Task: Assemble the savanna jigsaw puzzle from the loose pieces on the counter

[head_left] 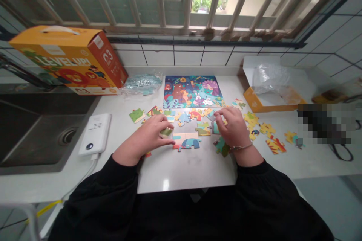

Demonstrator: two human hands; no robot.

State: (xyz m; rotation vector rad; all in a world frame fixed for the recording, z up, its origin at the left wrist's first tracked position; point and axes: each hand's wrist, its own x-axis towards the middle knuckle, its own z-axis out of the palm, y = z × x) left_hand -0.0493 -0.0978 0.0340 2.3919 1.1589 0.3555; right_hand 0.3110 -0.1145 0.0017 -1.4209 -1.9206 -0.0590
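Flanking joined puzzle pieces (185, 139), left hand (152, 130) gapes; right hand (232, 126) shows its grip unclearly.

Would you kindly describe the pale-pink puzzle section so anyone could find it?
On the white counter, look between the left hand and right hand. There lies the puzzle section, showing a blue animal, wider than nearby loose pieces.

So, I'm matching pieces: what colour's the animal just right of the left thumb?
The animal is blue, best seen in head view.
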